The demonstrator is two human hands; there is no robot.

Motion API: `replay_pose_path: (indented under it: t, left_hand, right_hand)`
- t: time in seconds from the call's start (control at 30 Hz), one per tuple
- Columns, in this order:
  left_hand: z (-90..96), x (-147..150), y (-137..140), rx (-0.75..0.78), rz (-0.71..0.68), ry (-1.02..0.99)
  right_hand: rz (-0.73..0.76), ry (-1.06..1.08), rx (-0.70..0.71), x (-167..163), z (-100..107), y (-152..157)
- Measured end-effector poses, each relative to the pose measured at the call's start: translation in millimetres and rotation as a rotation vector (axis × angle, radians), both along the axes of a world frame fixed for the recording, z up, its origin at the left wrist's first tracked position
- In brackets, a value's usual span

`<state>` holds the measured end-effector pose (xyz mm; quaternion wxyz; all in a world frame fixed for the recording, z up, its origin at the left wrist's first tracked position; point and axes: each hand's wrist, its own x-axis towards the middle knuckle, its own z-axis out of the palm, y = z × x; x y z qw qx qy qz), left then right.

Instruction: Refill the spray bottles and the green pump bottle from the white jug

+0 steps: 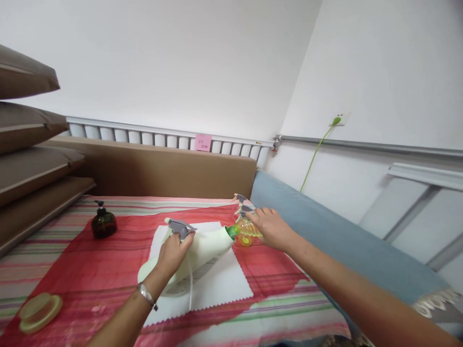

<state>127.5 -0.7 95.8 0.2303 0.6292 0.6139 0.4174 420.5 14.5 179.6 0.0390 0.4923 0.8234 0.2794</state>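
My left hand (173, 255) is closed around a grey spray trigger head (181, 227), whose thin white dip tube (191, 284) hangs down. The same hand rests against a pale green spray bottle (210, 246), tilted with its open mouth to the right. My right hand (273, 227) grips a ribbed, see-through yellowish bottle (249, 228). That bottle's green end meets the spray bottle's mouth; how far it goes in cannot be told. A white cloth (231, 282) with zigzag edges lies underneath. Just below the ribbed bottle sits a yellow round piece (245, 240).
A dark pump bottle (103, 224) stands at the left, with pale yellow round lids (40, 312) nearer me. More spray heads (241, 202) show behind my right hand. Stacked brown cushions (32, 164) rise at the left; a brown backrest (162, 168) and blue cover (325, 231) border the striped cloth (278, 315).
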Motion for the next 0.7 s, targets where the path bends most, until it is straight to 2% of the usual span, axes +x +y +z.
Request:
replay_pose_path:
  t: [0.13, 0.3, 0.7]
  left_hand:
    - [5.1, 4.2, -1.8, -0.018, -0.006, 0.005]
    - [9.5, 6.8, -3.4, -0.078, 0.026, 0.118]
    - [8.2, 7.1, -5.4, -0.085, 0.052, 0.166]
  right_hand:
    - [-0.020, -0.064, 0.003, -4.5, 4.0, -0.5]
    - [-0.026, -0.139, 0.005, -11.1, 7.7, 1.5]
    - [-0.012, -0.284, 0.039, -40.7, 18.7, 4.8]
